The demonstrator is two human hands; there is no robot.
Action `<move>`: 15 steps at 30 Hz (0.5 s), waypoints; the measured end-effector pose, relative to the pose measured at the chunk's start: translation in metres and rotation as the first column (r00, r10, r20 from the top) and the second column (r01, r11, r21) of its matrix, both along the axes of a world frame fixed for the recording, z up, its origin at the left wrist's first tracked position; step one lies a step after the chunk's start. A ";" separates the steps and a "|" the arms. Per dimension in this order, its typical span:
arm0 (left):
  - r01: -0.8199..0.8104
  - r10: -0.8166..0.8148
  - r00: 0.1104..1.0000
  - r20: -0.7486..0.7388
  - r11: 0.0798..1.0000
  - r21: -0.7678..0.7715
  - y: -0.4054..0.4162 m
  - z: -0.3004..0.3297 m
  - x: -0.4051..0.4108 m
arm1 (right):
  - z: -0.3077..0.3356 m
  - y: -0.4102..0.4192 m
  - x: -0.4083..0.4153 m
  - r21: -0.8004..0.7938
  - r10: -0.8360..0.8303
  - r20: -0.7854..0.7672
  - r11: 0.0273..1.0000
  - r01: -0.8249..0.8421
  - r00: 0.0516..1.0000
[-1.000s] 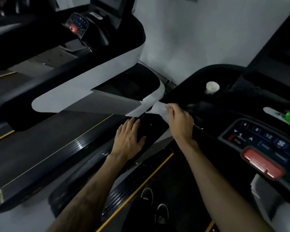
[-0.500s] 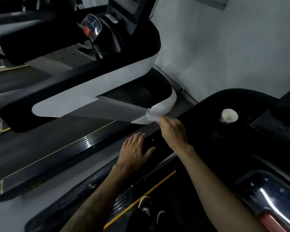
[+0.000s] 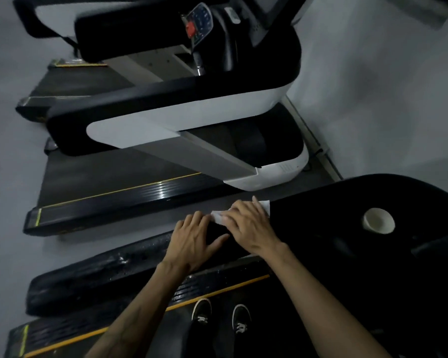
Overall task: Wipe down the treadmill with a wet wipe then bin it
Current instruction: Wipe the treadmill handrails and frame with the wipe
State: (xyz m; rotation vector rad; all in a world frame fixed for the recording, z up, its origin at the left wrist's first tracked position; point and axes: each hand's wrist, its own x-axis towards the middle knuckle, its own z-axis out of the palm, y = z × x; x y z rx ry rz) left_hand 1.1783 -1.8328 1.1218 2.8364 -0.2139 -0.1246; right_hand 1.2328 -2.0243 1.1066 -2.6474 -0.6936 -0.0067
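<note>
I stand on a black treadmill whose left handrail (image 3: 318,210) runs across the middle of the head view. My right hand (image 3: 251,226) lies over a white wet wipe (image 3: 266,207) and presses it onto the rail with spread fingers. Only the wipe's edges show, beyond the fingertips and knuckles. My left hand (image 3: 192,239) rests flat on the same rail just to the left of it, thumb out, holding nothing.
A white paper cup (image 3: 378,220) sits in the console's holder on the right. A second treadmill (image 3: 192,112), black and white, stands parallel on the left across a narrow strip of floor. A grey wall is behind. My two shoes (image 3: 221,317) stand on the belt below.
My right hand came down from holding the wipe up at the rail's end and now presses it flat on the rail. My view has tilted down and left; the left hand stays put.
</note>
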 end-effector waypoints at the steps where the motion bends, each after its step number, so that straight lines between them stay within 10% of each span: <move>1: -0.014 0.014 1.000 -0.011 1.000 0.015 -0.001 0.001 -0.001 | 0.001 -0.003 0.005 -0.023 0.006 -0.040 1.000 -0.007 0.999; 9: 0.007 -0.006 0.998 -0.069 1.000 0.019 0.002 -0.001 -0.013 | -0.006 0.004 -0.021 -0.021 -0.164 0.136 0.986 0.168 0.977; 15: 0.074 -0.070 0.994 -0.085 0.996 0.050 0.007 -0.001 -0.006 | 0.006 0.002 0.012 -0.220 -0.113 -0.062 0.971 0.097 0.992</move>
